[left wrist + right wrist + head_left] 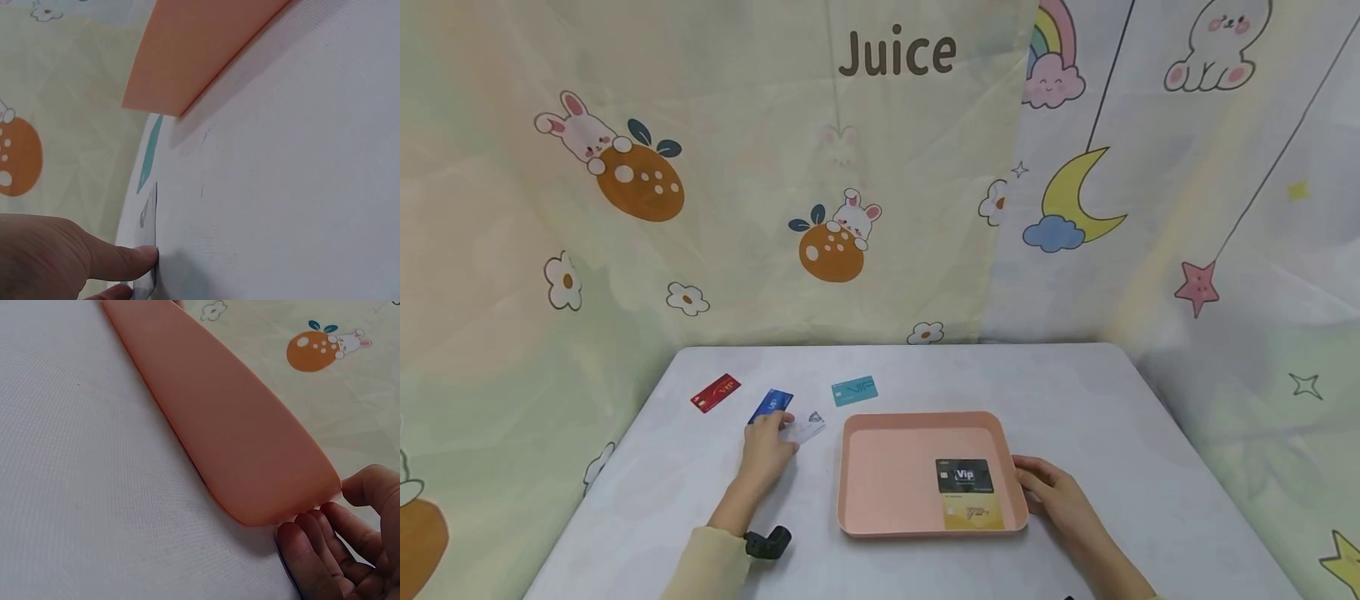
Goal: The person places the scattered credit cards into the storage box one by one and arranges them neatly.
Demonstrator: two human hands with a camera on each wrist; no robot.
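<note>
My left hand (765, 450) is at the left of the table, its thumb and fingers pinching a whitish see-through card (808, 427). In the left wrist view the thumb lies along the near edge of this card (147, 215). Just beyond the fingers is a blue card (773, 402), partly covered by the hand. My right hand (1060, 492) holds the right side of a pink tray (887, 475), thumb at the rim and fingertips against the wall low down. Inside the tray, at its right, lie a black "Vip" card (964, 485) and a gold card (973, 521).
A red card (715, 392) lies at the far left of the table, and a teal card (854, 391) behind the tray. A black wrist camera (767, 543) sits on the left wrist. Printed cloth (752, 267) hangs round the white table (1045, 383).
</note>
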